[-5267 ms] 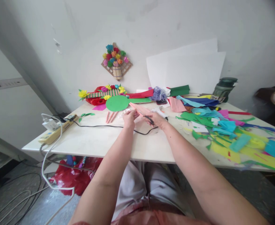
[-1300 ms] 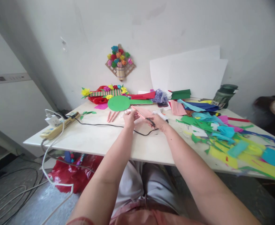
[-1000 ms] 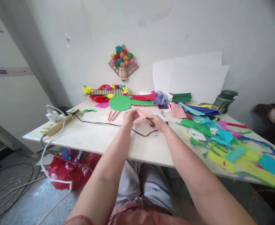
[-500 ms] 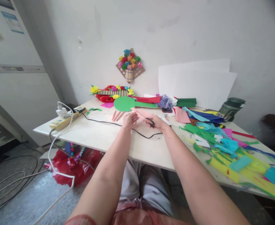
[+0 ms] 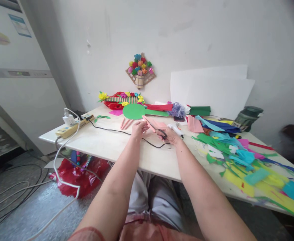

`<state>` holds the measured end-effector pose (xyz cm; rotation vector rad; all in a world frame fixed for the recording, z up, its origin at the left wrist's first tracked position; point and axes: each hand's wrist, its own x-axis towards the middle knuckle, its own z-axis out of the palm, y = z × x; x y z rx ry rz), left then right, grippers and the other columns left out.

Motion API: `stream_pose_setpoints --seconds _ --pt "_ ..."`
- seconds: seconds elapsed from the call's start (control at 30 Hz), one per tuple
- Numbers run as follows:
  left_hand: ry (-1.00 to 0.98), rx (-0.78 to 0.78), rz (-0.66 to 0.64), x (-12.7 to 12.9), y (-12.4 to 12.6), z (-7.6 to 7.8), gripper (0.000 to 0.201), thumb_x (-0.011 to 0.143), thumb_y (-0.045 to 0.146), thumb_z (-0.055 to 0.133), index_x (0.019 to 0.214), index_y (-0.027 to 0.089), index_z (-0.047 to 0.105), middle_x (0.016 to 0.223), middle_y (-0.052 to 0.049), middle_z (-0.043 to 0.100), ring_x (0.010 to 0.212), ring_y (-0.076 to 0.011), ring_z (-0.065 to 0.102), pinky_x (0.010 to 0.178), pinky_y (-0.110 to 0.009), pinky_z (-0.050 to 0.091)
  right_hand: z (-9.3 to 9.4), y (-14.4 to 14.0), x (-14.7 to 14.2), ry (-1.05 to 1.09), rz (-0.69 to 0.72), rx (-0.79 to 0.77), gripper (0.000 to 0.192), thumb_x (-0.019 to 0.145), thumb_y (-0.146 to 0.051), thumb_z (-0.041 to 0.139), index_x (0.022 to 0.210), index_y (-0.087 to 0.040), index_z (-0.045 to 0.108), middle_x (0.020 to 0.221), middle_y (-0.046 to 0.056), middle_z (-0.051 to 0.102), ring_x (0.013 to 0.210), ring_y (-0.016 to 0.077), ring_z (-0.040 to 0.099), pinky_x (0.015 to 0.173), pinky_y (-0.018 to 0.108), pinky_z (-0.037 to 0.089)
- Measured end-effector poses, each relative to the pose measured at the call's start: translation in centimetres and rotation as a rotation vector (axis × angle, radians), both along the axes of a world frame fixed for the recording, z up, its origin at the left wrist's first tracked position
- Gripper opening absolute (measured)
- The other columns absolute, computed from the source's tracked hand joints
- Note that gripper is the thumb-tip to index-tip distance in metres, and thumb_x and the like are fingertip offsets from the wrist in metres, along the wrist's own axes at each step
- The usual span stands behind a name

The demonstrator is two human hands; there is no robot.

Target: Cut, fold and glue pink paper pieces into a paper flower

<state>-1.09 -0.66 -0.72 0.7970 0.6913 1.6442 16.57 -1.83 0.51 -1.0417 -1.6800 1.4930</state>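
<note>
A home craft corner: a white surface (image 5: pixel 106 144) against a bare wall, its right side strewn with coloured paper scraps (image 5: pixel 239 157), paper flowers (image 5: pixel 139 65) hung above, a power strip (image 5: pixel 73 122) at the left edge.

Both bare arms reach forward, left hand (image 5: pixel 139 126) and right hand (image 5: pixel 168 135) curled close together.

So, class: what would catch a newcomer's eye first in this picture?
Probably the heap of bright paper scraps covering the table's right side. Next, the paper-flower basket on the wall, then the left hand and right hand holding pink paper at the centre.
</note>
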Motion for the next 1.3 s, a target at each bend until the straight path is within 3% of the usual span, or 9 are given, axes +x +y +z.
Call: stream_pose_setpoints --seconds 0.53,1.3 --pt "0.055 0.007 -0.013 0.4 -0.3 0.0 0.022 0.053 0.024 0.072 0.064 0.011 0.058 0.052 -0.003 0.060 0.048 -0.0105 0.057 0.054 -0.024 0.048 0.0 -0.3 0.0 -0.044 -0.004 0.089 0.032 0.070 -0.045 0.066 0.073 -0.015 0.058 0.045 -0.005 0.049 0.034 0.0052 0.039 0.032 0.017 0.029" --pt "0.105 0.026 -0.048 0.8 -0.1 -0.5 0.024 0.054 0.027 0.075 0.065 0.012 0.060 0.055 -0.003 0.062 0.052 -0.0116 0.060 0.058 -0.024 0.051 1.0 -1.7 -0.3 0.010 -0.022 0.011 0.032 0.071 -0.045 0.066 0.068 -0.015 0.055 0.045 -0.004 0.051 0.032 0.0047 0.039 0.031 0.016 0.027"
